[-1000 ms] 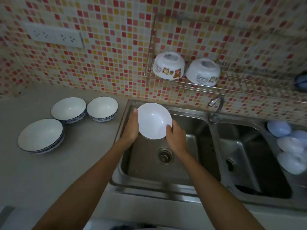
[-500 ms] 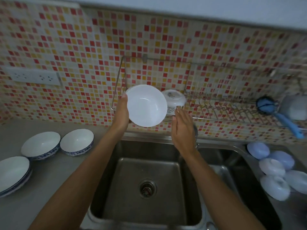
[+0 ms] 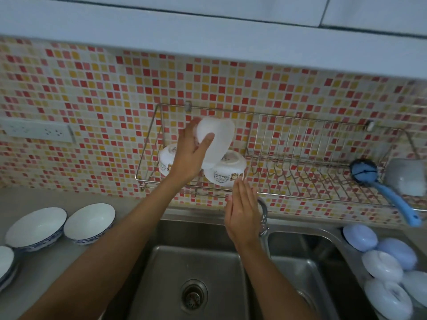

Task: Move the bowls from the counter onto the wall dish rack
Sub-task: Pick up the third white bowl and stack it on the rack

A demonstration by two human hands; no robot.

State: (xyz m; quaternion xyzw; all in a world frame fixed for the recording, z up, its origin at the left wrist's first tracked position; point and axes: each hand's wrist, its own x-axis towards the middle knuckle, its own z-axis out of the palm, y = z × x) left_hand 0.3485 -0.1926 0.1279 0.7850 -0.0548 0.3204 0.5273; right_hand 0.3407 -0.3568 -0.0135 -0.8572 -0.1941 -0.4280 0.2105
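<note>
The left hand (image 3: 188, 158) now holds the white bowl (image 3: 215, 140) alone, turned upside down, up inside the wall rack (image 3: 300, 158) above two printed bowls (image 3: 225, 173). The right hand (image 3: 242, 213) has let go and hangs relaxed below. Placing seems near; three bowls (image 3: 89, 221) wait on the counter (image 3: 46, 262).

no readable text anywhere tbh. the two cartoon bowls (image 3: 227, 173) on the wall rack (image 3: 300, 158) have printed animal pics w/ some tiny lettering, but it's way too small & blurry to make out
</note>
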